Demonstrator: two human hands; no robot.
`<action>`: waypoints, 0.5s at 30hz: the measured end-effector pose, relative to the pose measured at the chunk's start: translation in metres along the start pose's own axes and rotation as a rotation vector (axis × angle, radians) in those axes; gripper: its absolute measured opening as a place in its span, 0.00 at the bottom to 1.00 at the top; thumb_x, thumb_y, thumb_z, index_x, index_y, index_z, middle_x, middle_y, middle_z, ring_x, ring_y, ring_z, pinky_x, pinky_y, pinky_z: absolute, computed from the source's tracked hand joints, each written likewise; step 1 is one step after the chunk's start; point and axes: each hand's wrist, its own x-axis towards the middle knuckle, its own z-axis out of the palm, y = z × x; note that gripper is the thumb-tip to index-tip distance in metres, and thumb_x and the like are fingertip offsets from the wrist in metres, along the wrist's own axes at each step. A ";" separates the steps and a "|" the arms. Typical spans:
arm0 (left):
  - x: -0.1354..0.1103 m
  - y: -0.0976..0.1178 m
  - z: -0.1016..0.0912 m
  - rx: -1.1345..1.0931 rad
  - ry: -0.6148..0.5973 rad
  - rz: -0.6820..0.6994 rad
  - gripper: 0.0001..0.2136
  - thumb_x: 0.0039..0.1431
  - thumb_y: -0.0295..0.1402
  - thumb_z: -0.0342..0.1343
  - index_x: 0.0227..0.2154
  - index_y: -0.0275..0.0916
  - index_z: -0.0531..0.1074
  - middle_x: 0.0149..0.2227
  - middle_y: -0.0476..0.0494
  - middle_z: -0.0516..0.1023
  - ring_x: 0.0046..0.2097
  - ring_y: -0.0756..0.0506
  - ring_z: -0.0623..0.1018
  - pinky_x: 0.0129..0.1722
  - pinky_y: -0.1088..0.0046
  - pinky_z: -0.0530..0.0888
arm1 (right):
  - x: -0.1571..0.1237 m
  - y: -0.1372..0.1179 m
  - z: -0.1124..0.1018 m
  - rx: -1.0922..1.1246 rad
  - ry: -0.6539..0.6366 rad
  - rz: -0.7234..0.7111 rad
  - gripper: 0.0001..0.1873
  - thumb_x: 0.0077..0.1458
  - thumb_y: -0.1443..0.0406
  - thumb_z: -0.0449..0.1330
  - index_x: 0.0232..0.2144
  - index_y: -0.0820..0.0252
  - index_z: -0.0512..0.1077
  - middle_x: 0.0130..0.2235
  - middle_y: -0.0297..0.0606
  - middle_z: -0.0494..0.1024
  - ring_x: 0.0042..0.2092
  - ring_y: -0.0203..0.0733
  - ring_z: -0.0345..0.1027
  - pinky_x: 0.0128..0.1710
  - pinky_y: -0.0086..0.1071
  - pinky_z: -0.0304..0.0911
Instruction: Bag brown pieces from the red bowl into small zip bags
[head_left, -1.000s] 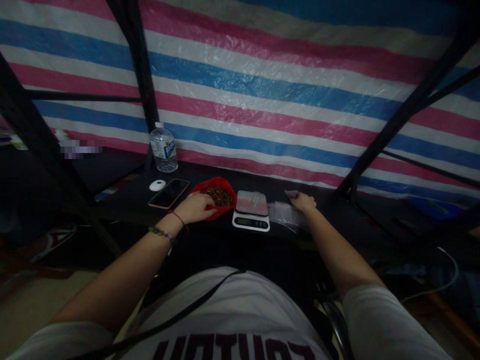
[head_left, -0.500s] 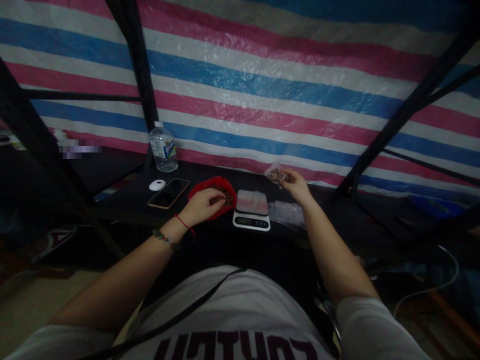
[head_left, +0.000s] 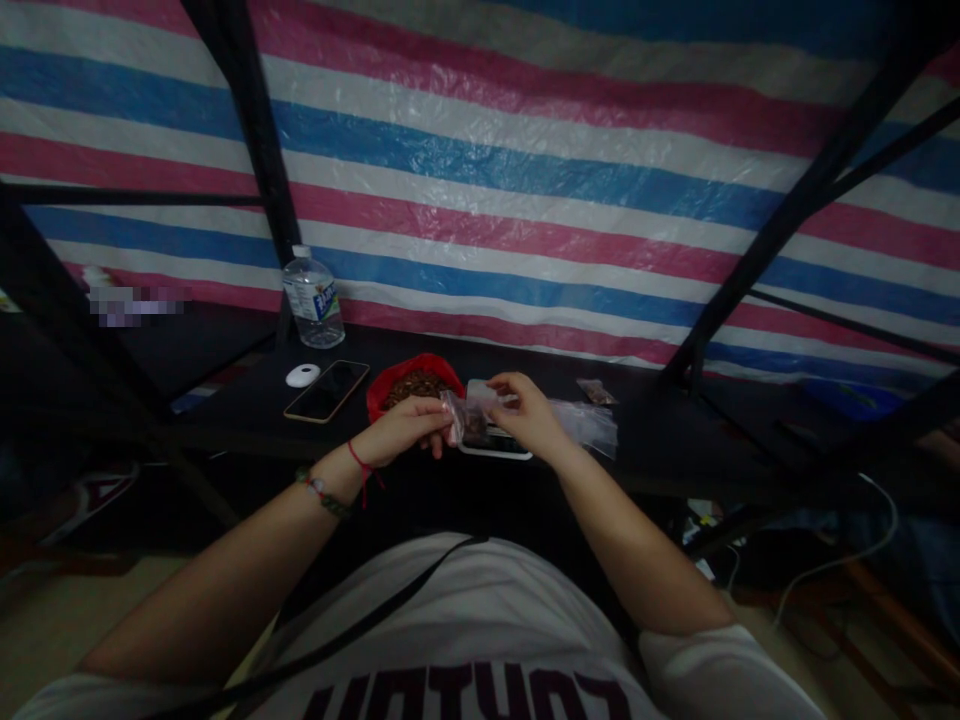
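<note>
Between my two hands, over the kitchen scale, is a small clear plastic bag. My left hand pinches its left end. My right hand grips its right part, fingers closed. What the bag holds, if anything, is too blurred to tell. The hands and bag hide most of the scale. Just behind my left hand lies a red bag or bowl holding small brown pieces. Flat clear bags lie right of the scale, and a filled small bag rests behind them.
A phone, a round white object and a plastic bottle stand or lie at the left of the black tabletop. Dark metal posts rise at both sides before a striped sheet.
My right hand has let go of the filled bag, now on the table, and moved left over the scale. My left hand has left the brown pieces. Both now hold a clear bag.
</note>
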 end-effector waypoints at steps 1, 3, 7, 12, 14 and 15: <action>0.001 -0.001 0.001 -0.009 0.015 -0.011 0.18 0.55 0.47 0.54 0.26 0.34 0.70 0.28 0.44 0.77 0.22 0.53 0.72 0.19 0.79 0.60 | -0.004 -0.002 0.003 -0.018 0.011 0.021 0.10 0.49 0.63 0.61 0.36 0.59 0.72 0.38 0.38 0.74 0.40 0.39 0.68 0.37 0.30 0.64; 0.003 -0.003 0.006 -0.016 0.045 -0.030 0.18 0.55 0.47 0.54 0.26 0.34 0.70 0.27 0.45 0.77 0.22 0.54 0.72 0.19 0.80 0.59 | -0.012 -0.010 0.009 -0.006 -0.095 0.048 0.10 0.51 0.59 0.61 0.29 0.60 0.70 0.30 0.34 0.73 0.33 0.36 0.66 0.32 0.28 0.61; 0.004 -0.007 0.018 0.002 0.035 -0.028 0.16 0.53 0.44 0.56 0.25 0.34 0.71 0.20 0.49 0.72 0.21 0.53 0.72 0.20 0.80 0.60 | -0.024 -0.024 0.019 -0.015 -0.260 0.089 0.14 0.50 0.55 0.63 0.26 0.61 0.69 0.26 0.30 0.71 0.27 0.32 0.61 0.27 0.26 0.54; 0.001 -0.006 0.026 0.019 -0.005 -0.021 0.15 0.53 0.43 0.57 0.25 0.34 0.71 0.19 0.50 0.72 0.22 0.52 0.72 0.23 0.78 0.67 | -0.026 -0.022 0.024 -0.006 -0.309 0.143 0.11 0.49 0.60 0.62 0.24 0.62 0.70 0.24 0.30 0.70 0.27 0.31 0.60 0.26 0.26 0.52; 0.001 -0.005 0.026 0.021 -0.023 -0.025 0.16 0.54 0.44 0.57 0.24 0.35 0.70 0.19 0.50 0.71 0.22 0.52 0.72 0.23 0.78 0.67 | -0.024 -0.018 0.022 0.060 -0.384 0.135 0.08 0.51 0.62 0.60 0.26 0.62 0.71 0.25 0.30 0.71 0.27 0.31 0.61 0.27 0.25 0.54; 0.001 -0.005 0.026 0.020 -0.037 -0.022 0.16 0.54 0.45 0.56 0.24 0.35 0.70 0.19 0.50 0.71 0.22 0.52 0.72 0.23 0.78 0.67 | -0.023 -0.015 0.020 0.098 -0.426 0.128 0.07 0.52 0.63 0.59 0.27 0.62 0.71 0.25 0.31 0.71 0.27 0.31 0.61 0.28 0.25 0.55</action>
